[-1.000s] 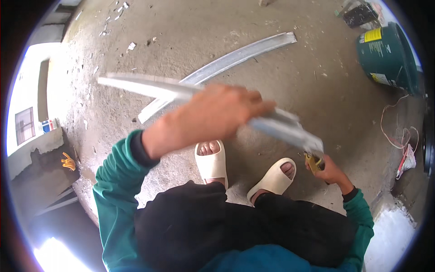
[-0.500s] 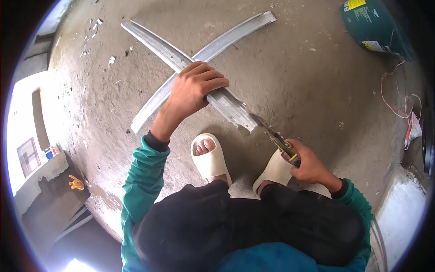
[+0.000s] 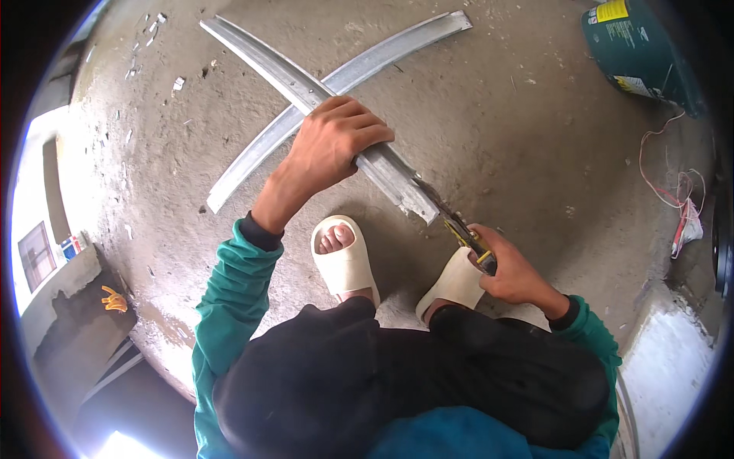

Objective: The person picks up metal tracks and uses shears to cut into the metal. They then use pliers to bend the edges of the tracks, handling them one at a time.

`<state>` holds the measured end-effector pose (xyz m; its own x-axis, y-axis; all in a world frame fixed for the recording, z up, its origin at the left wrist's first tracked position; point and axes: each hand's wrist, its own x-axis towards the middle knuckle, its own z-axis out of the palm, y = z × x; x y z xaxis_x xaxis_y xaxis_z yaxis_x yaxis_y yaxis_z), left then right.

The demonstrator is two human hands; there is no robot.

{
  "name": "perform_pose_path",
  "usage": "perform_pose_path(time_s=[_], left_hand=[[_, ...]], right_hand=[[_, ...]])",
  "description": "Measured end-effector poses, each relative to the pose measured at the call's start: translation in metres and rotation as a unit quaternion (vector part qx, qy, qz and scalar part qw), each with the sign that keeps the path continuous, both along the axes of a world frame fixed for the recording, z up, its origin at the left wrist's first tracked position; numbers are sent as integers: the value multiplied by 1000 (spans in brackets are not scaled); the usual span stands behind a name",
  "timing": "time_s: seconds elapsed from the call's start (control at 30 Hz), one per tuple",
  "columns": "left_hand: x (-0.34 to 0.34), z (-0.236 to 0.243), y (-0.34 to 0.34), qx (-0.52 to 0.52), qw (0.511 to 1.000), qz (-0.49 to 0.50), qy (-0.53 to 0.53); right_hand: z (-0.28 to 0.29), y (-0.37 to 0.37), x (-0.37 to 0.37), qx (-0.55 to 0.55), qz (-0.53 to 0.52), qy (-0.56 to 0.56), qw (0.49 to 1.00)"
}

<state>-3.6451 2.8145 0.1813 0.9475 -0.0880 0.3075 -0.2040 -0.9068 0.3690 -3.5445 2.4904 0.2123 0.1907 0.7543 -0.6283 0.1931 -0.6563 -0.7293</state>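
Two grey metal channels cross in an X on the floor. My left hand (image 3: 330, 147) is closed round the upper metal channel (image 3: 264, 65), near its middle and just below the crossing. The lower metal channel (image 3: 397, 51) lies underneath it. My right hand (image 3: 511, 266) is wrapped round the black and yellow handles of a pair of tin snips (image 3: 468, 236). The snips' dark jaws lie along the right edge of the upper channel, close to its ragged near end. How far the jaws are open cannot be made out.
My feet in cream slides (image 3: 345, 260) stand just below the channel's near end. A dark green bucket (image 3: 638, 57) lies at the far right, with a thin tangled wire (image 3: 659, 183) below it. Small metal scraps (image 3: 179, 83) are scattered at far left. An orange item (image 3: 113, 300) lies left.
The snips and my right hand have moved slightly up and left, with the jaws further along the channel's edge. My left hand keeps its grip. The whole view has shifted a little.
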Motion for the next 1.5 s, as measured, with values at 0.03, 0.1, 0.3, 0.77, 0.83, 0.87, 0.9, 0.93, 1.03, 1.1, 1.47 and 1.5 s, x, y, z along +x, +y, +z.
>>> perform_pose_path(time_s=[0.03, 0.1, 0.3, 0.77, 0.83, 0.87, 0.9, 0.93, 1.03, 1.1, 1.47, 1.5], left_hand=[[0, -1, -1, -2, 1000, 2, 0], [-1, -6, -1, -9, 1000, -6, -14], [1, -2, -1, -56, 998, 10, 1], [-5, -10, -9, -93, 994, 53, -38], [-6, -11, -9, -90, 993, 55, -45], [-9, -14, -9, -81, 994, 52, -49], [-9, -14, -9, -73, 995, 48, -54], [-9, -14, -10, -74, 995, 47, -54], [-9, -12, -11, -69, 994, 46, -76], [-10, -10, -12, -82, 993, 49, -70], [-9, -17, -18, -89, 995, 28, -40], [-9, -16, -18, -84, 995, 26, -47]], right_hand=[[-1, 0, 0, -2, 15, -6, 1000], [-2, 3, 1, -11, 16, 5, 1000], [-7, -1, -4, -4, 1, -2, 1000], [-15, -1, -20, 9, -24, -18, 1000], [-12, 1, -19, -54, -20, 7, 998], [-12, 1, -19, -53, -21, 7, 998], [-14, -1, -19, -36, -22, -5, 999], [-14, -2, -18, -19, -23, -18, 999], [-13, -1, -15, -4, -20, -3, 1000], [-16, -5, -17, 8, -12, -28, 1000], [-35, -15, -24, -8, -17, -59, 998], [-36, -14, -24, -22, -13, -41, 999]])
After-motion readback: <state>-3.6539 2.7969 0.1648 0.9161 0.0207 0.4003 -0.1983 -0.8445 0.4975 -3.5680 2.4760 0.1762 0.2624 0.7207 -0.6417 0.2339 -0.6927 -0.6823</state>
